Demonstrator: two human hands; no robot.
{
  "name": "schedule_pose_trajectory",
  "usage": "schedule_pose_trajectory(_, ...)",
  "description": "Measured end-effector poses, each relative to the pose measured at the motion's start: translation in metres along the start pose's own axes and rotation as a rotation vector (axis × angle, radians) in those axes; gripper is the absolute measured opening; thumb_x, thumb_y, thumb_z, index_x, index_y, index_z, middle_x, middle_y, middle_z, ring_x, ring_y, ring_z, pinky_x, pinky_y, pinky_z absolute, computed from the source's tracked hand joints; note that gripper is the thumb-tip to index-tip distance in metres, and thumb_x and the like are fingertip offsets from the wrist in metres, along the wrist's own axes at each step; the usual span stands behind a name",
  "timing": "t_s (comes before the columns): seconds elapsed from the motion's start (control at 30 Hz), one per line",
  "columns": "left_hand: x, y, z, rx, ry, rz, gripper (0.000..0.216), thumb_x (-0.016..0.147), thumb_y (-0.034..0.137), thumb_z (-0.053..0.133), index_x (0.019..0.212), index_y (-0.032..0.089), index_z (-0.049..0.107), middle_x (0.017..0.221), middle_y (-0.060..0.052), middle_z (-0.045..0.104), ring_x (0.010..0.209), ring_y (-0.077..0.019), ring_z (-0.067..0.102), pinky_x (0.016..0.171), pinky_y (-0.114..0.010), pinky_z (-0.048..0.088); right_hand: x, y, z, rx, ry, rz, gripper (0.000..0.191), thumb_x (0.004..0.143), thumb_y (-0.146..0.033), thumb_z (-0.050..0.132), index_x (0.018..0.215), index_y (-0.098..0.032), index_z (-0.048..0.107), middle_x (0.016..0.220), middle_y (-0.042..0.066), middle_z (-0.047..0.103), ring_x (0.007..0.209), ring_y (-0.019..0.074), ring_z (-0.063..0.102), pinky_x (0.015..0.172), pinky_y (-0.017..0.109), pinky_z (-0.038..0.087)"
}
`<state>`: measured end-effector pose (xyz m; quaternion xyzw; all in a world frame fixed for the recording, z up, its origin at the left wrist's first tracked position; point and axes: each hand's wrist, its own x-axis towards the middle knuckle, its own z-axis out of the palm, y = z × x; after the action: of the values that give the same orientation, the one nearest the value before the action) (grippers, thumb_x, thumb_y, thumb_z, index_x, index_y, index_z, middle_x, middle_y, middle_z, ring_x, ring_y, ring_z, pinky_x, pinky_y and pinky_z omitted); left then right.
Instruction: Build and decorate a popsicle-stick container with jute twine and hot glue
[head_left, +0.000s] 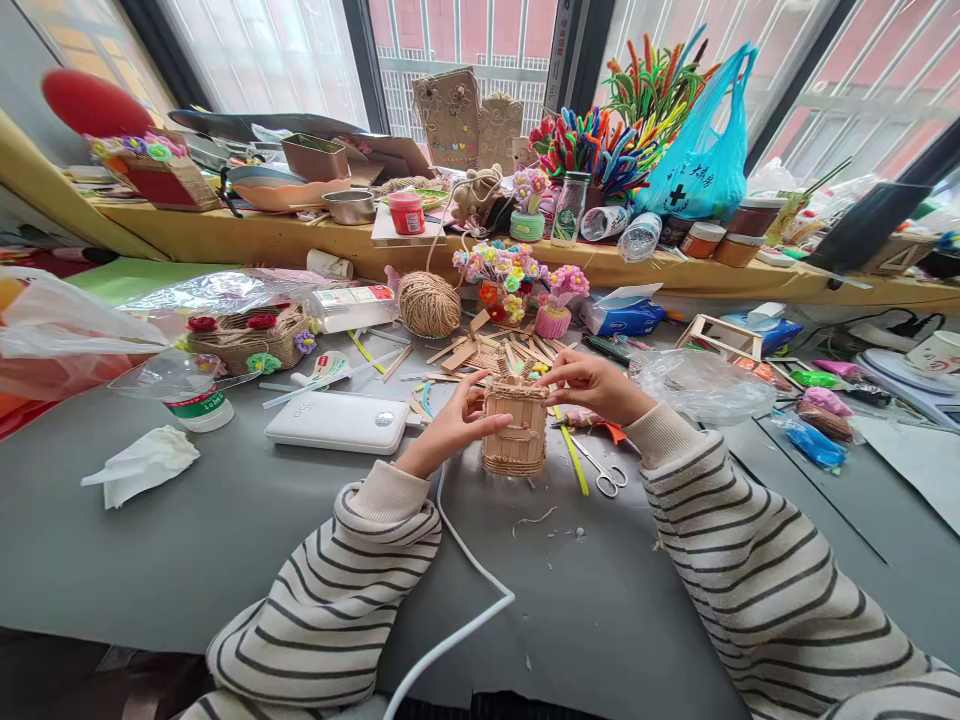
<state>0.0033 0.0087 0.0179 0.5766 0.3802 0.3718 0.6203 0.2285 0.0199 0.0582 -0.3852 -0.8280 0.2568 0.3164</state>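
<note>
A small craft-stick box [514,455], trimmed with twine along its top and bottom edges, stands upright in front of me at the middle of the desk. My left hand [456,422] grips its left side, the thumb across the front and the fingers behind. At the top right rim, my right hand [589,385] has thumb and fingertips pinched together; whatever lies between them is too small to make out. Loose wooden sticks [463,356] are heaped behind the box. To its right lie scissors [606,478] and a yellow-green strip [574,460].
Left of the box is a white power-bank-like device [337,422]; a white cable [480,612] runs towards me. Behind are a twine ball [429,305] and flower pots [553,318]. Clear plastic [694,385] lies right, a lidded cup [196,402] left. A crowded shelf [300,243] spans the back.
</note>
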Motion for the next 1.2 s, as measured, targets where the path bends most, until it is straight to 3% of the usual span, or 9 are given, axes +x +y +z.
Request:
schedule_pose_trajectory(0.6, -0.001, -0.001, 0.001, 0.030, -0.018, 0.013, 0.088, 0.060, 0.040, 0.073, 0.129, 0.017, 0.025, 0.125, -0.018, 0.047, 0.117, -0.0292, 0.046, 0.097, -0.045, 0.035, 0.001, 0.001, -0.001, 0.002, -0.005, 0.001, 0.018, 0.070, -0.028, 0.068, 0.086, -0.020, 0.071, 0.070, -0.001, 0.046, 0.068, 0.0110, 0.046, 0.065, 0.026, 0.040)
schedule_pose_trajectory(0.83, 0.001, -0.006, -0.003, -0.017, 0.001, 0.043, 0.076, 0.065, 0.055, 0.063, 0.125, 0.018, 0.035, 0.120, -0.015, 0.052, 0.116, -0.0284, 0.047, 0.096, -0.042, 0.033, 0.000, 0.001, 0.000, -0.009, -0.014, 0.015, 0.021, 0.072, -0.032, 0.066, 0.088, -0.020, 0.071, 0.070, -0.001, 0.045, 0.067, 0.0116, 0.046, 0.065, 0.026, 0.039)
schedule_pose_trajectory(1.2, 0.003, -0.009, -0.001, -0.107, 0.068, 0.039, 0.074, 0.059, 0.038, 0.074, 0.120, 0.019, 0.037, 0.109, -0.012, 0.060, 0.100, -0.0245, 0.058, 0.087, -0.039, 0.042, 0.001, 0.001, -0.001, -0.002, -0.012, 0.045, 0.020, 0.072, -0.027, 0.066, 0.090, -0.020, 0.070, 0.069, -0.002, 0.043, 0.066, 0.0110, 0.044, 0.063, 0.025, 0.037)
